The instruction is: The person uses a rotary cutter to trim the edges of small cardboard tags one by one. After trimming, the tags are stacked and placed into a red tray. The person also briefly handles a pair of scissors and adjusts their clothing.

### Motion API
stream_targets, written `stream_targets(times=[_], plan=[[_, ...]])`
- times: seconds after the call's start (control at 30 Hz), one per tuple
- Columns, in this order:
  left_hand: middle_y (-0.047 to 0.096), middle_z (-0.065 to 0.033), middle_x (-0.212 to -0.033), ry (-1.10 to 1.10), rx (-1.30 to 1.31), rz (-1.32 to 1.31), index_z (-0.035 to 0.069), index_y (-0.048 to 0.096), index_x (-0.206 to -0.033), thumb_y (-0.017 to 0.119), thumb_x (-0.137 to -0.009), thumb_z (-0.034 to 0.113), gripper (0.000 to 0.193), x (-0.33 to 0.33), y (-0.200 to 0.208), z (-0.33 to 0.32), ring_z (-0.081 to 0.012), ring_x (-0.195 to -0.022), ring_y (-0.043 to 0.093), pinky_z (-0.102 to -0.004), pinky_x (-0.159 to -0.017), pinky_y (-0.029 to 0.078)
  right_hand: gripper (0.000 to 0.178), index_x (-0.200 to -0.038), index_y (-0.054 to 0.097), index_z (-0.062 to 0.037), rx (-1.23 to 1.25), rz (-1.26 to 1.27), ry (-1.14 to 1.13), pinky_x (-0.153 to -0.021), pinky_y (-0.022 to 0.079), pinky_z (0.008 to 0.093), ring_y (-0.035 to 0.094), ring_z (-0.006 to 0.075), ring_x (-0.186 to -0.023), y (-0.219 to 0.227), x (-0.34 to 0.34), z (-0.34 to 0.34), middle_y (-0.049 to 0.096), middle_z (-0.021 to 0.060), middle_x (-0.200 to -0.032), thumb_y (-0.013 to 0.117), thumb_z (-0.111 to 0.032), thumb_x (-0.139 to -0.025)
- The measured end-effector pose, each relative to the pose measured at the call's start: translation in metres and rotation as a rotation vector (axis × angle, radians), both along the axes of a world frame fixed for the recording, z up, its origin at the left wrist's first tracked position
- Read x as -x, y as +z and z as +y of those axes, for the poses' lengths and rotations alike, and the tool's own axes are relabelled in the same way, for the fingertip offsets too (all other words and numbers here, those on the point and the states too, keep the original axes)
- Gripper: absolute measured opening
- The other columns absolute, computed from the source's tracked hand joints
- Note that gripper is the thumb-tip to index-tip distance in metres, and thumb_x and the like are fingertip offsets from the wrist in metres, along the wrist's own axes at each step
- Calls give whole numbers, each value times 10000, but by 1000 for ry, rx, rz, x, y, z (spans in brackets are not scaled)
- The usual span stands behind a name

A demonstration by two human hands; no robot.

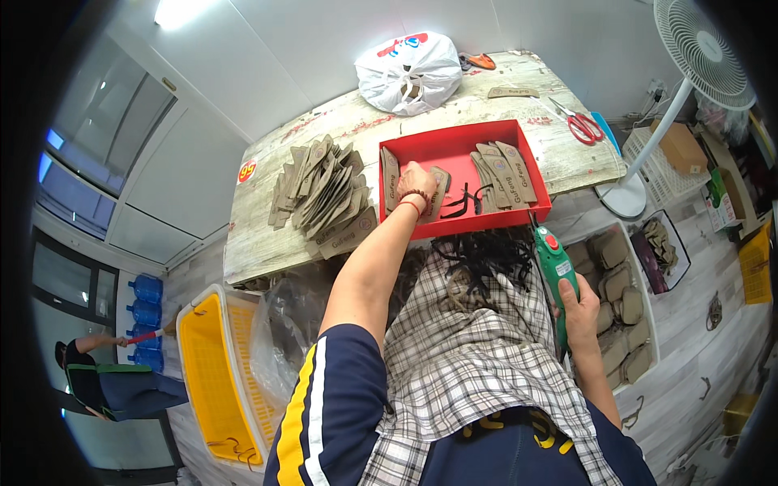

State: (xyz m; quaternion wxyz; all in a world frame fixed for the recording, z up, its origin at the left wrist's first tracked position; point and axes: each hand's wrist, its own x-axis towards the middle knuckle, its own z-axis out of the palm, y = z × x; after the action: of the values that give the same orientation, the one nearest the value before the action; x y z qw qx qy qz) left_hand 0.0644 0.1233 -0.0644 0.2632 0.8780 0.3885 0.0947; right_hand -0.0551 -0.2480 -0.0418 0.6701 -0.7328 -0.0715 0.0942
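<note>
A shallow red box (458, 133) lies on the table, and my left hand (415, 185) reaches into its left half. Its fingers are curled on a tan fabric strip (439, 180); the fingertips are partly hidden. Another tan strip (390, 174) stands along the box's left wall. Several tan strips (509, 178) lie overlapped at the right end, beside short black straps (463, 202). At the box's near right corner, my right hand (580, 317) grips a green handheld electric tool (554, 263) with a red button, its narrow tip pointing up toward the box.
A loose heap of tan strips (324, 190) covers the table's left side. Farther back are a white plastic bag (409, 73) and red-handled scissors (582, 128). Black straps (486, 255) hang over my checked apron. A yellow basket (212, 364), a bin of tan pieces (620, 300) and a fan (703, 49) flank me.
</note>
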Motion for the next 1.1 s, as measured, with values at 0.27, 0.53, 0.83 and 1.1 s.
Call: stream_targets(times=[0.27, 0.53, 0.83, 1.1], plan=[[680, -128, -851, -67, 250, -440, 9, 664, -879, 700, -719, 86, 181, -3, -19, 10, -202, -805, 646, -326, -746, 506, 401, -1091, 621, -3, 37, -108, 60, -478, 391, 236, 473, 54, -521, 12, -17, 29, 535, -10, -660, 622, -360, -908], [659, -96, -921, -90, 1117, -1209, -20, 588, -1023, 587, -886, 5, 139, 43, 73, -57, -157, -795, 633, -290, -736, 534, 403, -1095, 630, -18, 39, -174, 27, -502, 399, 248, 469, 58, -535, 40, -20, 58, 556, -3, -660, 654, -362, -887], [679, -90, -885, 2, 1410, -1204, -3, 606, -982, 627, -886, 59, 117, 73, 65, -127, -173, -747, 662, -304, -664, 560, 428, -1108, 619, -14, 150, -246, -4, -579, 445, 257, 518, 80, -620, 26, -6, 42, 597, 24, -701, 657, -378, -885], [673, -115, -958, -8, 1446, -1077, -12, 597, -1016, 590, -910, 68, 133, 76, 56, -146, -210, -834, 669, -332, -736, 562, 450, -1122, 610, 9, 156, -248, -3, -584, 443, 238, 524, 73, -638, 28, -3, 31, 607, 19, -732, 655, -374, -889]])
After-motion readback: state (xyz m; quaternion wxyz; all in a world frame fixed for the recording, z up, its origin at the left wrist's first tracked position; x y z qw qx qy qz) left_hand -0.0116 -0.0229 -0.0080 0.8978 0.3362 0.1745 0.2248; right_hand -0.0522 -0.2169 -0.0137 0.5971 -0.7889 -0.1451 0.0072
